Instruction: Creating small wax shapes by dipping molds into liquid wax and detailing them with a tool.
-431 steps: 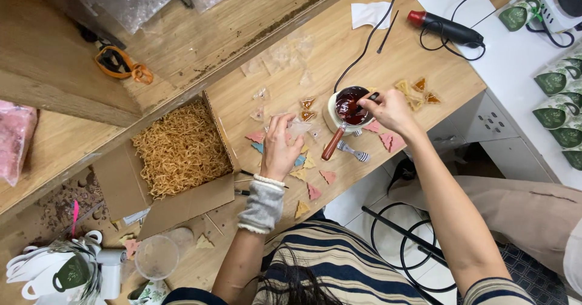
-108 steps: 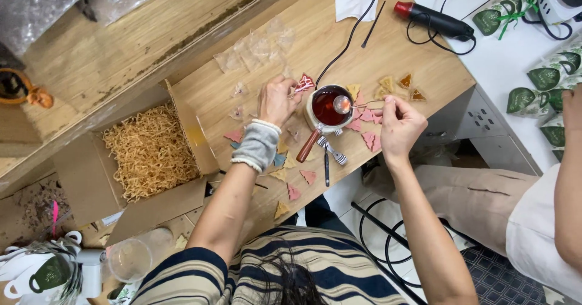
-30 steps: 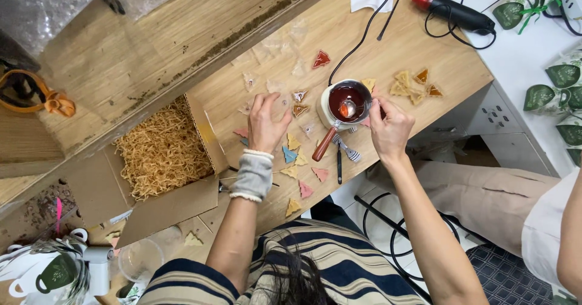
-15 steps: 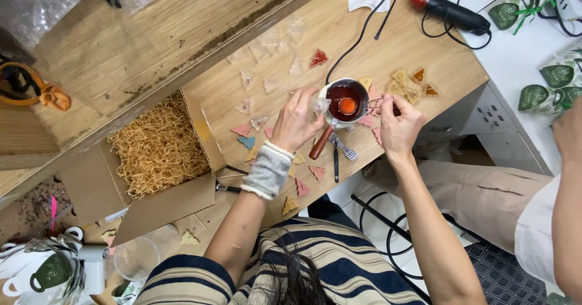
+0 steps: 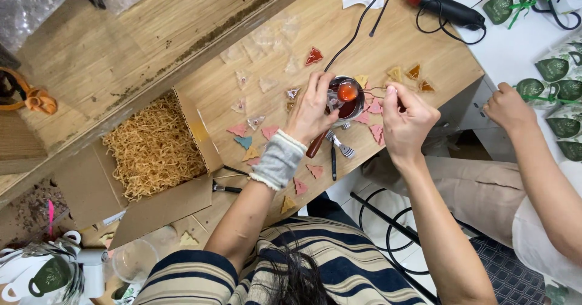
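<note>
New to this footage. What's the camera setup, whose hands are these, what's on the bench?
There is no machine here: one camera sits on a person's head and looks down at their two bare hands over a wooden bench. The left hand grips the rim of a small metal pot holding dark red liquid. The right hand holds a thin tool over the pot with a small orange piece at its tip. Small coloured triangular pieces lie scattered around. A cardboard box of straw-like filler sits to the left. The hand at the far right belongs to another person.

Wooden table (image 5: 424,56) (triangles (image 5: 313,56), cardboard box (image 5: 151,178))
</note>
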